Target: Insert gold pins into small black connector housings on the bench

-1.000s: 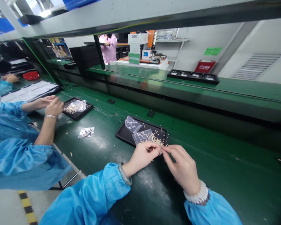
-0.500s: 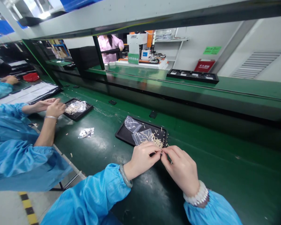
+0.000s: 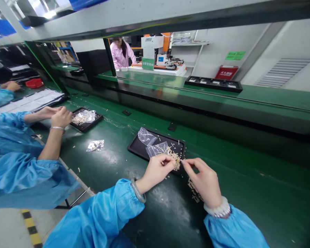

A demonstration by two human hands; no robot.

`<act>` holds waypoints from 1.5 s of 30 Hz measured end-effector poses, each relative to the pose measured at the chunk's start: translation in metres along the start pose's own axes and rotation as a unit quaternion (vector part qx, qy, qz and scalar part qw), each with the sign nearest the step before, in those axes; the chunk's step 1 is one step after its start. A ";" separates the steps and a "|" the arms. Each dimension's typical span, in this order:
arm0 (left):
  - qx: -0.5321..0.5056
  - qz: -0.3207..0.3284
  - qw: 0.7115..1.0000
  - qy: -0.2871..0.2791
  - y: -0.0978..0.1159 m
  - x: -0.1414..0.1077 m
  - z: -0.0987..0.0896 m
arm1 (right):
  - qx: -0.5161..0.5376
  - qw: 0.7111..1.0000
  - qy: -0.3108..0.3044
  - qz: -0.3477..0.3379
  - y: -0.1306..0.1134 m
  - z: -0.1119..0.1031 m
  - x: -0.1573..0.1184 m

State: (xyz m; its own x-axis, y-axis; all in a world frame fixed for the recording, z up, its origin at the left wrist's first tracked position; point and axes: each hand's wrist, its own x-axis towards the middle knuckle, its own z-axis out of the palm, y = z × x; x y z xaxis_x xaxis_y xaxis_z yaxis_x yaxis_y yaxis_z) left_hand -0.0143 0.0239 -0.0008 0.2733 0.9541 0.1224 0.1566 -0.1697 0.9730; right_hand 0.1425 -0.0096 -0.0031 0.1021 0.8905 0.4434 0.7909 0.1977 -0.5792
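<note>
A black tray (image 3: 138,150) on the green table holds a clear plastic bag (image 3: 146,137), a second clear bag (image 3: 157,148) and a heap of small beige strips (image 3: 174,155). My left hand (image 3: 157,171) is at the tray's near edge, thumb and forefinger pinched together; what they grip is too small to name. To its right, my right hand (image 3: 203,179) is also pinched, with a tiny dark tip at its fingers. The two hands are slightly apart. More beige pieces (image 3: 193,191) lie on the table, partly hidden under my right hand.
At the left, a co-worker's hands (image 3: 59,117) are beside another black tray (image 3: 86,126) with strips and a bag. A small clear packet (image 3: 95,145) lies between the trays. A raised ledge (image 3: 155,82) runs behind the table, carrying a black compartment tray (image 3: 213,84).
My hands have moved slightly apart, uncovering more strips in the tray and pieces on the table by my right hand. The person in pink behind has changed posture.
</note>
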 end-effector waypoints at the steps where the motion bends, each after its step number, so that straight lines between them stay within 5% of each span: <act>1: -0.003 -0.001 1.000 0.003 -0.001 0.000 0.000 | -0.033 0.999 -0.013 -0.006 0.003 0.002 0.000; 7: -0.006 -0.012 1.000 0.004 -0.005 0.003 0.000 | -0.106 0.989 -0.088 -0.054 0.017 0.013 -0.001; 11: 0.008 0.007 1.000 -0.021 -0.007 0.003 0.000 | 0.061 0.990 -0.123 0.029 0.012 0.006 0.002; 15: 0.018 0.017 0.999 -0.045 -0.008 0.001 0.000 | 0.276 0.928 -0.189 0.164 0.001 -0.003 0.005; 24: 0.064 0.037 0.996 -0.056 -0.002 -0.001 0.000 | 0.378 0.874 -0.184 0.246 -0.005 -0.003 0.004; 33: 0.159 0.063 0.983 -0.060 -0.004 -0.004 0.002 | 0.326 0.901 -0.168 0.231 0.001 0.001 0.000; 36: 0.201 0.076 0.975 -0.055 0.011 -0.010 -0.001 | 0.303 0.914 -0.149 0.225 0.004 -0.005 -0.003; 41: 0.317 0.200 0.915 -0.147 0.063 0.022 -0.039 | 0.248 0.939 -0.158 0.179 0.001 -0.025 -0.021; 43: 0.344 0.157 0.911 -0.162 0.068 0.061 -0.069 | 0.249 0.942 -0.163 0.155 -0.002 -0.029 -0.034; 45: 0.448 0.032 0.891 -0.071 0.058 0.106 -0.105 | 0.265 0.940 -0.162 0.144 -0.005 -0.029 -0.049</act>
State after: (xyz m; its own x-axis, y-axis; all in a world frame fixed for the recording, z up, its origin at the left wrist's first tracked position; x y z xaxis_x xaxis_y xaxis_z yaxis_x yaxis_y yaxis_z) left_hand -0.0757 0.1413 0.0890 0.4156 0.9056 0.0843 0.8138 -0.4117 0.4101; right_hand 0.1513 -0.0658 -0.0024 0.0089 0.9994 0.0337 0.3386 0.0287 -0.9405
